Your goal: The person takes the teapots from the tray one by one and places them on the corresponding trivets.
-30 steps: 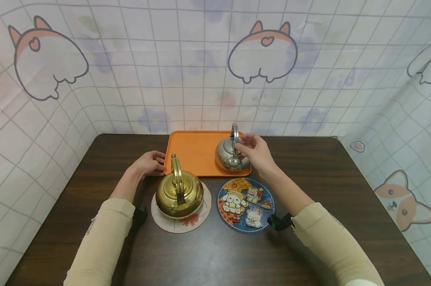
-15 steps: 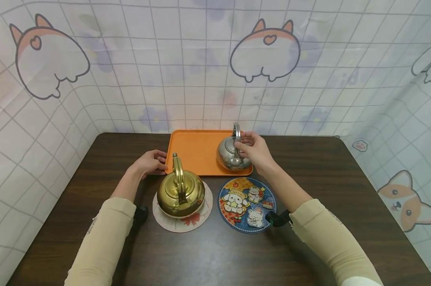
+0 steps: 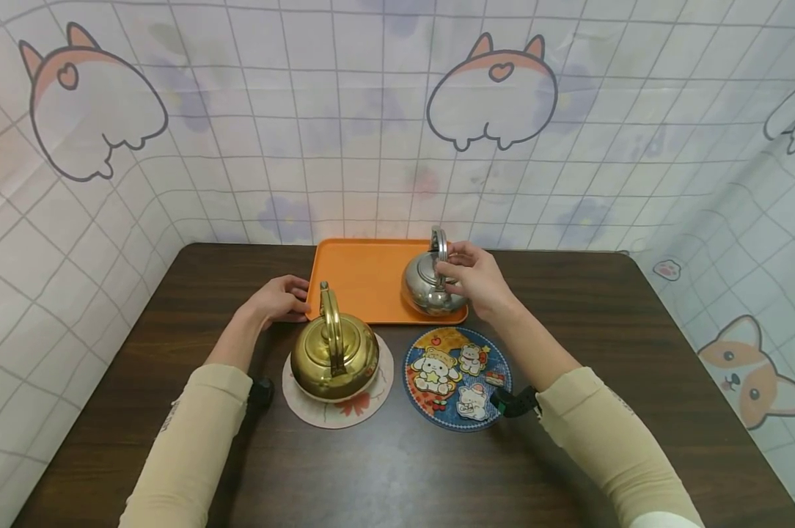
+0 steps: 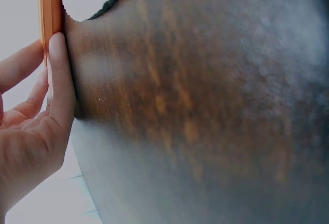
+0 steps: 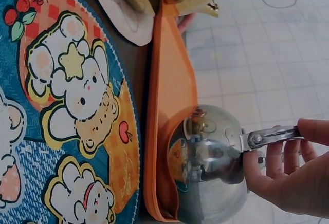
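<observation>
In the head view, a silver kettle (image 3: 430,288) stands upright at the right end of an orange tray (image 3: 358,275). My right hand (image 3: 478,280) grips the kettle's raised handle (image 5: 270,135), with thumb and fingers on either side of it. At the tray's near left corner is my left hand (image 3: 277,299). The left wrist view has its thumb and index finger on two sides of the tray's edge (image 4: 50,13), pinching it. Nearer to me, a gold kettle (image 3: 334,359) sits on a pale round mat (image 3: 305,414), its handle upright.
A round blue mat with cartoon animals (image 3: 453,378) lies right of the gold kettle, in front of the tray. All stand on a dark wooden table (image 3: 371,477). A patterned cloth wall (image 3: 345,147) rises close behind the tray and along both sides.
The silver kettle's handle leans a little more to the right, with the right hand still on it. The head view has shifted slightly. The left hand and the tray look unmoved.
</observation>
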Tool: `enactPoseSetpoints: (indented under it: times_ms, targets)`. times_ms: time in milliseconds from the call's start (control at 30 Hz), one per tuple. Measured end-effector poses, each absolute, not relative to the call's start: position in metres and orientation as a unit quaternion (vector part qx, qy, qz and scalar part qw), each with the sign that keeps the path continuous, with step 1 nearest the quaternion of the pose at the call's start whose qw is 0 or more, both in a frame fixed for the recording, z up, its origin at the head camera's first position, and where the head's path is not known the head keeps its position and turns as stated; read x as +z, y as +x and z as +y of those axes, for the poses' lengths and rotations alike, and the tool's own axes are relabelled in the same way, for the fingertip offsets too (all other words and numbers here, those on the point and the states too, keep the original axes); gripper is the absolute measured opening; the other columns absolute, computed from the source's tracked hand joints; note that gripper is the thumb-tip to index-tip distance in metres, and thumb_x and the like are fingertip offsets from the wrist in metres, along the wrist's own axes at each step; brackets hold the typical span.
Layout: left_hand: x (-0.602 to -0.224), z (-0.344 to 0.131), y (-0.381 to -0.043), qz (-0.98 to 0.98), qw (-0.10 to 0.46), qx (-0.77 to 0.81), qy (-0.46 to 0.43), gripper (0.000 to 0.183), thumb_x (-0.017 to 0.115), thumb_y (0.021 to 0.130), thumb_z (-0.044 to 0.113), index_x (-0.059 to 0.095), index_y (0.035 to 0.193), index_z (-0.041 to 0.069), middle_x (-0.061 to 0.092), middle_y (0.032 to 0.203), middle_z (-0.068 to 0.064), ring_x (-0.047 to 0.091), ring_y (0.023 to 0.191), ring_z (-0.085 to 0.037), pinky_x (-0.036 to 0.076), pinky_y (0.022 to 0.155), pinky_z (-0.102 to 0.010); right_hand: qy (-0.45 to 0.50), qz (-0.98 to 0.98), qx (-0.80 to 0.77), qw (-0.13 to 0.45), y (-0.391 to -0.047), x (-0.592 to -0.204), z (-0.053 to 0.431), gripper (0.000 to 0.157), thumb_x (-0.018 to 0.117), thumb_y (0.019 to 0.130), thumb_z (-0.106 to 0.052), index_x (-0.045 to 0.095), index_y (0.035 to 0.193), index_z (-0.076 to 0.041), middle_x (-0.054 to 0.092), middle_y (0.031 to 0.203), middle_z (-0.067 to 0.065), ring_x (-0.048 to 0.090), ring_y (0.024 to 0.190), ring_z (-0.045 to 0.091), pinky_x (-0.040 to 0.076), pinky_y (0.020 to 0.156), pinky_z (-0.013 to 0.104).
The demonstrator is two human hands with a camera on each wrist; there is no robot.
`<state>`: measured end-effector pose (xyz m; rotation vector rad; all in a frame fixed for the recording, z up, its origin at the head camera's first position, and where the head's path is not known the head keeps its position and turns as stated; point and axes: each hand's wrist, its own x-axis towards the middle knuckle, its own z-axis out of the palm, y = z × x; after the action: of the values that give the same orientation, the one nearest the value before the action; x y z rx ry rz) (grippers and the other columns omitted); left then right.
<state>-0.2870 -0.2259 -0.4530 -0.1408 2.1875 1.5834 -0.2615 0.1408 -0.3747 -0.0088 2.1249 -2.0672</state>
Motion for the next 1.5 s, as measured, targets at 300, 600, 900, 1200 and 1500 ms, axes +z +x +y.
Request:
enactPoseSetpoints:
  times_ms: [300,600,900,1200,1500]
  targets:
    - [-0.452,-0.225,-0.287,0.791,0.218,0.570,-0.051,0.060,0.062,0.097,-0.010,0.036,0.151,-0.007,0.046,0.137,-0.026,0.064,0.097,-0.024,0.061,0.082,-0.032,-0.012,0.695,-0.713,0.098,-0.265,-0.377,0.148,0.022,0.065,0.101,-0.004,0.056,0.121,-0.004,0.056,0.115,0.009,0.060,0.104,0.021,0.050,0.103,0.053]
    - [-0.451,-0.226,-0.286,0.791,0.217,0.569,-0.050,0.060,0.061,0.097,-0.010,0.035,0.151,-0.007,0.046,0.139,-0.027,0.064,0.097,-0.024,0.061,0.082,-0.031,-0.017,0.673,-0.732,0.101,-0.263,-0.370,0.153,0.019,0.064,0.101,-0.002,0.057,0.119,-0.006,0.056,0.105,0.006,0.060,0.098,0.018,0.048,0.104,0.054]
    - [-0.452,-0.227,-0.287,0.791,0.217,0.570,-0.047,0.060,0.061,0.097,-0.010,0.035,0.151,-0.008,0.045,0.138,-0.027,0.064,0.094,-0.022,0.061,0.081,-0.031,-0.027,0.692,-0.714,0.105,-0.255,-0.363,0.158,0.023,0.064,0.102,-0.006,0.055,0.124,-0.005,0.056,0.108,0.006,0.062,0.097,0.017,0.049,0.104,0.052]
    - [-0.454,-0.227,-0.287,0.788,0.218,0.574,-0.046,0.060,0.061,0.097,-0.011,0.035,0.150,-0.007,0.047,0.134,-0.025,0.065,0.091,-0.020,0.061,0.078,-0.030,-0.046,0.697,-0.707,0.110,-0.242,-0.362,0.163,0.021,0.064,0.102,-0.003,0.057,0.121,-0.006,0.057,0.105,0.005,0.061,0.098,0.017,0.052,0.099,0.049]
    - [-0.451,-0.228,-0.287,0.788,0.217,0.574,-0.041,0.059,0.061,0.097,-0.011,0.035,0.150,-0.008,0.047,0.133,-0.025,0.063,0.090,-0.020,0.061,0.077,-0.029,-0.057,0.696,-0.707,0.110,-0.233,-0.357,0.168,0.018,0.064,0.101,-0.001,0.059,0.116,-0.009,0.057,0.105,0.005,0.061,0.100,0.019,0.056,0.094,0.044]
